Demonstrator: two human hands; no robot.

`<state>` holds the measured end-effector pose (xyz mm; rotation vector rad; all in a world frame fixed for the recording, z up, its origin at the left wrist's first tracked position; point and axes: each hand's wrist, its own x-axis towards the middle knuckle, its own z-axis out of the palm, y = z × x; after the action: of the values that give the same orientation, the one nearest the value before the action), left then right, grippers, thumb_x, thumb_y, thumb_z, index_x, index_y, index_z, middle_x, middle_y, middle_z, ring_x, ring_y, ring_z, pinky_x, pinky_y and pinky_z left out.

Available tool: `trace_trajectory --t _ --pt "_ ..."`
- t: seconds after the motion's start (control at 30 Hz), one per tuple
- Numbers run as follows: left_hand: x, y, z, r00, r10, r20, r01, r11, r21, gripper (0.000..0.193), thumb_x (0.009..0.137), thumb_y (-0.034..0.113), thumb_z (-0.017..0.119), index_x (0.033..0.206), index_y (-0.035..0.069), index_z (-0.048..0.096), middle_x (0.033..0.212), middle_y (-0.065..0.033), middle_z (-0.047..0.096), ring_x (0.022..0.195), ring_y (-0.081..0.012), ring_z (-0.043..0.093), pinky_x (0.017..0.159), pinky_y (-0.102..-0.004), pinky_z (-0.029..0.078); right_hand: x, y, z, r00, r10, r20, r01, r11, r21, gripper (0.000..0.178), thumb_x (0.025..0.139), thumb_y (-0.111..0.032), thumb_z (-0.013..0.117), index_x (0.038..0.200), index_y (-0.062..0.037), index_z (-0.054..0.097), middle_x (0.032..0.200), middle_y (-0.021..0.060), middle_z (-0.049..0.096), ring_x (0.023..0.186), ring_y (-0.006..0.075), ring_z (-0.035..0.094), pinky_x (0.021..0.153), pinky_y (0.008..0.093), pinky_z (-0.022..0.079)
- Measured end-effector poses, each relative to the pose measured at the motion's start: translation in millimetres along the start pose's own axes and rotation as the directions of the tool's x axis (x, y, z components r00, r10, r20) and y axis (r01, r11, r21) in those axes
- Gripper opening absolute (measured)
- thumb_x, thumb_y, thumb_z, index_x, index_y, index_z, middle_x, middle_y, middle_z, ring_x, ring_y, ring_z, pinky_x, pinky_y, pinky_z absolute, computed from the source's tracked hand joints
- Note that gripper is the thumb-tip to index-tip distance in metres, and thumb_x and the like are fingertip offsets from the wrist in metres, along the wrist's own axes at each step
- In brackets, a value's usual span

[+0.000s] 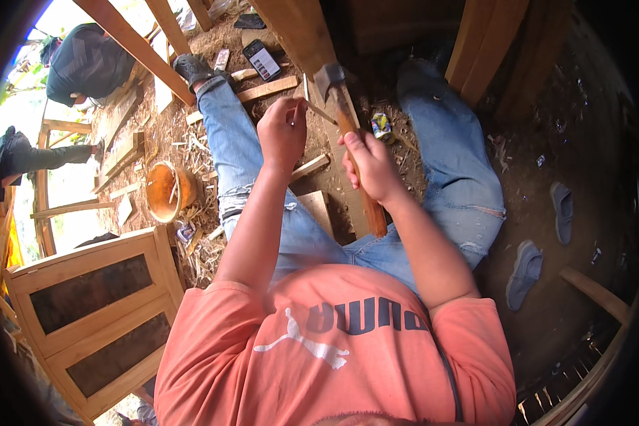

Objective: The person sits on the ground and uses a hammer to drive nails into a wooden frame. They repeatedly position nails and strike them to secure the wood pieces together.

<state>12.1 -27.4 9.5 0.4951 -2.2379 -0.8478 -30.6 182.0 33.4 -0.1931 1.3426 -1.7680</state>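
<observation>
My right hand (370,167) is wrapped around the wooden handle of a hatchet (373,211). Its dark metal head points up and away from me, and the handle's butt comes down towards my lap. Left of it, my left hand (284,135) is closed, fingertips pinched. A thin wooden stick (322,113) runs from those fingertips towards the hatchet handle; whether the two touch I cannot tell. Beneath both hands, between my outstretched legs, lies a wooden board (348,202).
A smartphone (261,59) with a lit screen lies beyond my left leg, near wood offcuts (268,90). An orange bucket (165,192) stands left among shavings. A panelled wooden frame (96,309) leans nearby. Sandals (524,275) lie right. Another person (92,64) bends at upper left.
</observation>
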Motion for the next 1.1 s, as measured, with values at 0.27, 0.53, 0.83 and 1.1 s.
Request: trace_trajectory --t 0.27,0.53,0.83,1.1 --pt "4 3 5 0.999 0.031 -0.025 -0.031 0.999 0.021 0.008 0.095 0.008 0.08 0.099 0.002 0.076 0.092 -0.0153 0.078 0.081 -0.0271 0.079 0.072 -0.0348 0.062 7 17 -6 0.998 0.061 -0.02 -0.063 0.994 -0.089 0.041 0.116 -0.044 0.051 0.11 -0.0046 0.059 0.072 -0.0011 0.052 0.053 0.0075 0.048 0.049 0.0264 0.044" --pt "5 11 6 1.0 0.024 -0.007 -0.024 0.999 0.035 0.007 0.095 0.007 0.08 0.1 0.002 0.077 0.09 -0.0155 0.077 0.078 -0.027 0.077 0.072 -0.0349 0.061 -2 6 4 1.0 -0.001 -0.016 0.0 0.998 -0.06 0.039 0.115 -0.044 0.053 0.105 -0.0067 0.057 0.069 -0.0023 0.051 0.053 0.0078 0.049 0.049 0.0277 0.043" --pt "3 12 8 1.0 0.005 -0.015 -0.005 1.0 0.007 0.006 0.094 0.004 0.079 0.1 0.004 0.077 0.093 -0.014 0.078 0.082 -0.0274 0.079 0.074 -0.0342 0.062 7 27 -1 1.0 0.006 -0.027 -0.011 0.982 -0.188 0.038 0.117 -0.042 0.05 0.115 -0.0053 0.059 0.072 -0.0006 0.052 0.053 0.0085 0.047 0.05 0.027 0.043" --pt "2 6 7 1.0 -0.003 -0.012 0.003 1.0 0.013 0.007 0.095 0.007 0.079 0.1 0.003 0.076 0.091 -0.0144 0.077 0.081 -0.0275 0.079 0.071 -0.0352 0.06 4 18 -2 1.0 -0.01 -0.004 0.01 1.0 -0.018 0.04 0.114 -0.046 0.054 0.109 -0.0063 0.058 0.07 -0.0013 0.052 0.051 0.0086 0.048 0.047 0.0282 0.043"
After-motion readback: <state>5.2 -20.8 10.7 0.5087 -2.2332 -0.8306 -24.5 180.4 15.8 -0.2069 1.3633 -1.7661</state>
